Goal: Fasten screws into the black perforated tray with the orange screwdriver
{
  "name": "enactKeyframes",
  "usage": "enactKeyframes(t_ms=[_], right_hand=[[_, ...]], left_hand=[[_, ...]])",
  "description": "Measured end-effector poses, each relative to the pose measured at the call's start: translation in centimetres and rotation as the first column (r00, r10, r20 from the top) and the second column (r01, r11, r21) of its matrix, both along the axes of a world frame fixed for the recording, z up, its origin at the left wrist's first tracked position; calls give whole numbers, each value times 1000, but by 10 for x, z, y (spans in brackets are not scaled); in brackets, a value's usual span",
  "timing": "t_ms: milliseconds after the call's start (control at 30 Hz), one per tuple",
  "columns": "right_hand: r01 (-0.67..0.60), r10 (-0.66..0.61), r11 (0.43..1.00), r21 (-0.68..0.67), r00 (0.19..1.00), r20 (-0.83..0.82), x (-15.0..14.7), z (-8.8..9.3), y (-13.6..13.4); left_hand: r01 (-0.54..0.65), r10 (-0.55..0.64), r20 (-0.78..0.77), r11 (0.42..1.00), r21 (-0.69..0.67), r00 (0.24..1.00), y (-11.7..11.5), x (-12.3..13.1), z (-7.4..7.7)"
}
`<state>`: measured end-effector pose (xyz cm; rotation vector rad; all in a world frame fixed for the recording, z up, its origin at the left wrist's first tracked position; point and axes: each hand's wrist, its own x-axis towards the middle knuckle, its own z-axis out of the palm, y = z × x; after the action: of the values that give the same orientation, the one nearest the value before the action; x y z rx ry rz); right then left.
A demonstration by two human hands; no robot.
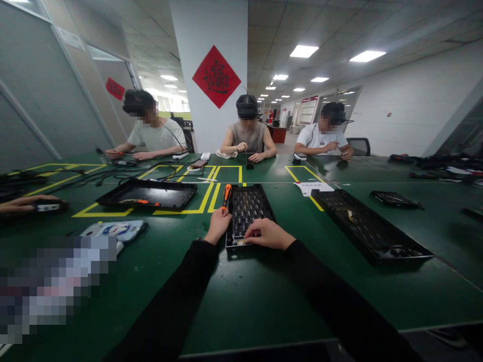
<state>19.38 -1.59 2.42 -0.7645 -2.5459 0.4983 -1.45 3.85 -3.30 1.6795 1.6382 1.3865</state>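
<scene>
My left hand [218, 225] is closed round an orange and black screwdriver [227, 195], whose handle points up and away from me. That hand rests at the left edge of a long black plastic case [252, 201] with rows of ribs and slots inside. Over the case's near right corner, my right hand [269, 233] has its fingers pinched together and reaching inside. Close to those fingertips lies a small pale yellowish part [240, 242] at the near end of the case. Whatever is between the fingertips is hidden.
A shallow black tray [147, 193] with orange-handled tools lies left. On the right are another long black case [370, 223], a smaller black one [395, 199] and a white paper sheet [311, 188]. Cables [124, 171] cross the table. Three people sit opposite; another person's hand [28, 205] shows left.
</scene>
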Motion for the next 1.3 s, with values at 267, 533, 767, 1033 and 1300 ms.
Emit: enactKeyframes(t_ms=[267,533,767,1033,1300], right_hand=[[-12,12,1000,5,999,-36,0,-2,1],[-22,22,1000,-6,999,-37,0,-4,2],[4,-4,1000,1,1000,3,0,-4,2],[2,-2,1000,-12,1000,-17,0,-2,0],[-2,2,1000,-4,1000,-12,0,-3,1]], left_hand=[[-24,24,-44,1000,4,999,4,-1,-3],[-9,9,-24,1000,3,1000,-1,1,2],[-2,2,-2,1000,4,1000,-1,2,2],[0,0,15,1000,-8,1000,-1,2,2],[9,-9,19,1000,-3,1000,2,1,-1]])
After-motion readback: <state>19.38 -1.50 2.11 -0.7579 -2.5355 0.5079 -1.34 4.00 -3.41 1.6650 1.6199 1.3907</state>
